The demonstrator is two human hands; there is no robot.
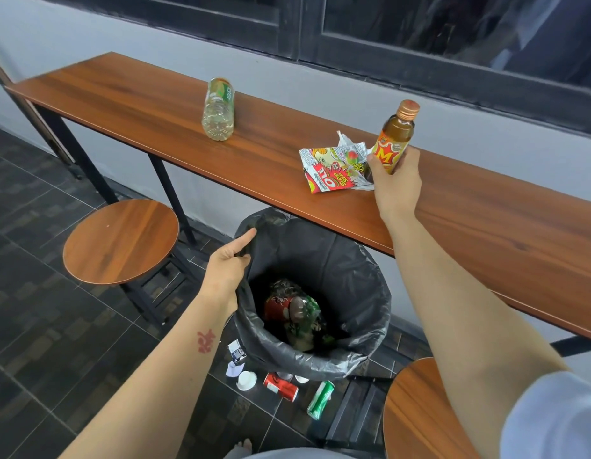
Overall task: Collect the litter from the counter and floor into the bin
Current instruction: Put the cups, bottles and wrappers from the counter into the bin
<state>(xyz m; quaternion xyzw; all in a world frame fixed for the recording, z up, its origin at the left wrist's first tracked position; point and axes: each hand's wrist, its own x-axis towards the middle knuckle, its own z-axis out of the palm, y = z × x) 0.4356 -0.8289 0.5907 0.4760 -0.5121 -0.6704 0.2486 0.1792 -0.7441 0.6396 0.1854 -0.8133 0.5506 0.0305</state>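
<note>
Right hand [395,180] gripping small brown bottle [397,137] above counter [161,104]; left hand [226,265] pinching bin liner [320,260]

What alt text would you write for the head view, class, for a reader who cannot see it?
A right hand lifts a small brown bottle off a wooden counter, while the left hand holds open a bin liner.
</note>
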